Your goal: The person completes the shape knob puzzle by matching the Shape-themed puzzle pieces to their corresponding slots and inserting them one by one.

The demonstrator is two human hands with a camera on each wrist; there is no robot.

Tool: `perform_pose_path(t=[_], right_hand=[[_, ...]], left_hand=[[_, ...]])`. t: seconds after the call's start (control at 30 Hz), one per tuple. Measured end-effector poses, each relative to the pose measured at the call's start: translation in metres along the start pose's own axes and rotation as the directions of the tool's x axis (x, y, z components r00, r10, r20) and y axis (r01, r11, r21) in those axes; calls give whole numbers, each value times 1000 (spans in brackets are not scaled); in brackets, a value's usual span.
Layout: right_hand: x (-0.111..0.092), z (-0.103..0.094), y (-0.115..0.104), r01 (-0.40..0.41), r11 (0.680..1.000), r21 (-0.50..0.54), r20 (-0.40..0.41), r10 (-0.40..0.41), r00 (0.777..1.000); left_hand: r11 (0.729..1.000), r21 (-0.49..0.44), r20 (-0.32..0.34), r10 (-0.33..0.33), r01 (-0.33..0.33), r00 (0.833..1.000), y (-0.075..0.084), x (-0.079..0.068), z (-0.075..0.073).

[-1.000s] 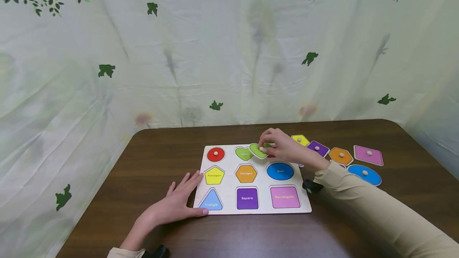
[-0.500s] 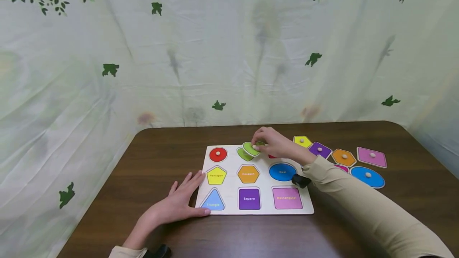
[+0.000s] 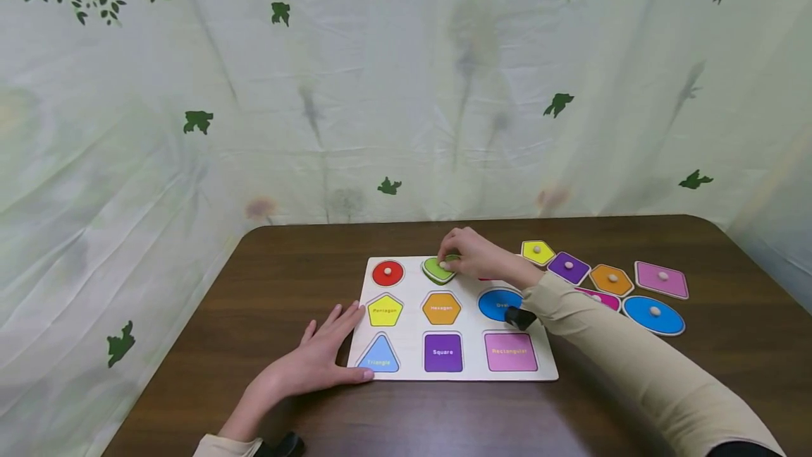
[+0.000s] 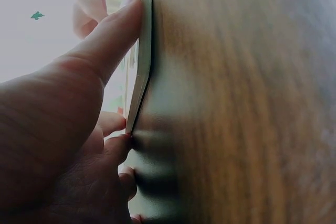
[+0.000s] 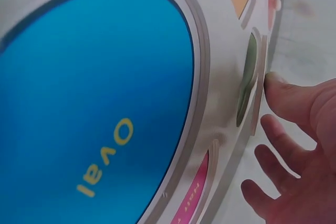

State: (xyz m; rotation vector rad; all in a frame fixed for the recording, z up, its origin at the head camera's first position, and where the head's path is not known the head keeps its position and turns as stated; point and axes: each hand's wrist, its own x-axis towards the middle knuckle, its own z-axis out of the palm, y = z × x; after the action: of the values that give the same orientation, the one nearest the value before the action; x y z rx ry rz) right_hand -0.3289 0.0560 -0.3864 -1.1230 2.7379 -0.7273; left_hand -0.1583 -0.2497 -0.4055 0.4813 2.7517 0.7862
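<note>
A white shape-puzzle board (image 3: 412, 326) with coloured, labelled recesses lies on the brown table. My right hand (image 3: 478, 254) pinches the knob of a green heart puzzle piece (image 3: 433, 273) over the heart recess in the top row. Seen edge-on in the right wrist view, the heart piece (image 5: 260, 85) stands slightly off the green recess (image 5: 248, 80). My left hand (image 3: 311, 367) rests at the board's left edge, fingers spread and thumb at the near corner. In the left wrist view that thumb (image 4: 107, 43) touches the board's rim (image 4: 144, 51). A red circle piece (image 3: 380, 276) sits in the top-left recess.
Loose knobbed pieces lie right of the board: a yellow pentagon (image 3: 531, 255), purple square (image 3: 561, 265), orange hexagon (image 3: 603, 282), pink rectangle (image 3: 675, 283), blue oval (image 3: 641, 316) and a partly hidden magenta piece (image 3: 607, 300). A leaf-patterned cloth (image 3: 406, 90) hangs behind the table.
My right hand has carried the green heart piece left and slightly down, from beside the heart recess to over it. My left hand keeps its place on the board.
</note>
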Motion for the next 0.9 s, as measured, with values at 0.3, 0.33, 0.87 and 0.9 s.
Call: perform_pose_path(t=[0.3,0.33,0.87,0.9], right_hand=[[7,7,-4,-88,995,-49,50,91,995],[7,7,-4,-95,994,-48,50,97,994],[-12,-9,-4,-41,999,11,10,41,999],[-14,-11,-3,-35,999,10,8,35,999]], left_hand=[[1000,-2,0,2,-2,1000,0,0,0],[1000,-2,-1,2,-2,1000,0,0,0],[1000,2,-2,-2,2,1000,1,-1,-1],[1000,2,-2,-1,1,1000,1,-1,-1]])
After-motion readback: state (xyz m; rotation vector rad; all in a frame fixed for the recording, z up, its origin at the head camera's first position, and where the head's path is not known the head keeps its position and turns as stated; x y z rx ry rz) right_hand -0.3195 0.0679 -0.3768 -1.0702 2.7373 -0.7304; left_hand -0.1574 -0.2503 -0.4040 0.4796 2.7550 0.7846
